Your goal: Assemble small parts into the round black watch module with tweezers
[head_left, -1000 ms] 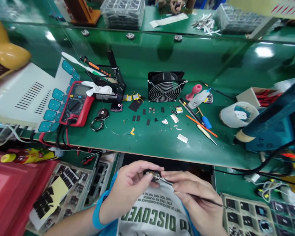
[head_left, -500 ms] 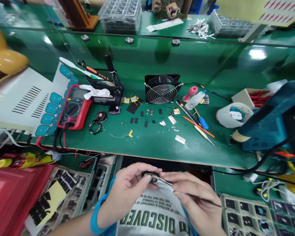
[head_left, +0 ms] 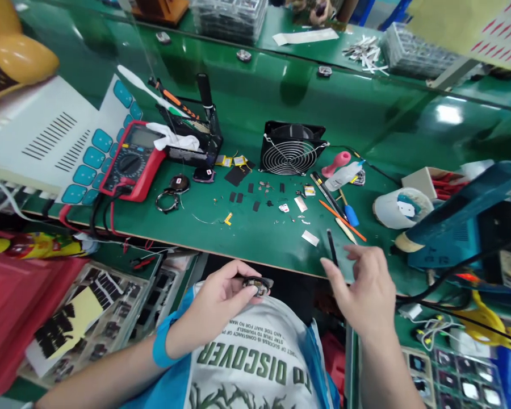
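Observation:
My left hand (head_left: pixel 221 298) pinches a small round black device (head_left: pixel 255 284) in front of my chest, just below the bench edge. My right hand (head_left: pixel 364 284) is lifted over the front of the green bench (head_left: pixel 264 238), fingers spread, with black tweezers (head_left: pixel 332 247) sticking up between thumb and forefinger. Several tiny black and white parts (head_left: pixel 276 204) lie scattered on the bench ahead of both hands.
A red multimeter (head_left: pixel 132 167) with leads sits at left beside a black tool holder (head_left: pixel 191 142). A small fan (head_left: pixel 292 149) stands mid-bench, screwdrivers (head_left: pixel 344 213) and a white cup (head_left: pixel 402 207) to its right, a blue machine (head_left: pixel 464 221) beyond. Component trays (head_left: pixel 89 318) lie below left.
My right hand has pulled the tweezers away from the round device and risen to the right, over the bench edge. My left hand keeps the device. The view tilted slightly.

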Demonstrator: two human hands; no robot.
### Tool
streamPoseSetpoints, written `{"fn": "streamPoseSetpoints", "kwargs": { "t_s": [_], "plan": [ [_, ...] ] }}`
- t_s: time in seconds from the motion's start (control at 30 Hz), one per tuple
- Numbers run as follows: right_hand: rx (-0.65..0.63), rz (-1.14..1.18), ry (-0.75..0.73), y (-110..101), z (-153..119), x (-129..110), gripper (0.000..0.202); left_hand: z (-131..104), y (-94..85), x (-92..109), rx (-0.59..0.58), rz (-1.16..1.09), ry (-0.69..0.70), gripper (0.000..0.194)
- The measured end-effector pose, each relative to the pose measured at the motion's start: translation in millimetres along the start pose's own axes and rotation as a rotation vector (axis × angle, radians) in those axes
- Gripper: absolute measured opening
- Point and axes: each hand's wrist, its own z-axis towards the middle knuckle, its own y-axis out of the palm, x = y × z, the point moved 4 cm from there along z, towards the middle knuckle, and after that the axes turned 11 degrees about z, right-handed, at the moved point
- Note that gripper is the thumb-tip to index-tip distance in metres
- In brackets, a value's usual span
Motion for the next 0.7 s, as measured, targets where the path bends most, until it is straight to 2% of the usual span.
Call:
{"fn": "streamPoseSetpoints", "kwargs": {
  "t_s": [0.13,0.2,0.27,0.33,0.4,0.5,0.7],
  "plan": [
    [-0.428,0.467,-0.169,20.8,-24.0,-44.6,0.031,-1.5,1.5,6.2,0.016,0.283,0.112,0.014],
    [-0.506,0.595,-0.185,30.0,-33.1,-57.3,0.018,-1.9,1.7,9.8,0.006,0.371,0.15,0.012],
    [-0.495,0.649,-0.184,35.3,-37.6,-61.4,0.009,-1.3,1.5,11.2,-0.041,0.367,0.15,0.015],
    [-0.472,0.666,-0.184,37.8,-39.9,-61.0,0.009,0.0,0.5,11.4,-0.089,0.342,0.133,0.02],
    [-0.464,0.668,-0.202,39.1,-41.9,-60.1,0.01,1.6,-1.4,11.5,-0.098,0.351,0.127,0.016],
    [-0.471,0.663,-0.205,43.0,-44.8,-58.2,0.011,2.1,-3.8,13.3,-0.054,0.449,0.162,0.004],
    [-0.472,0.61,-0.27,58.9,-47.2,-54.9,0.015,0.1,-6.2,12.6,0.056,0.539,0.231,0.007]
  ]
}}
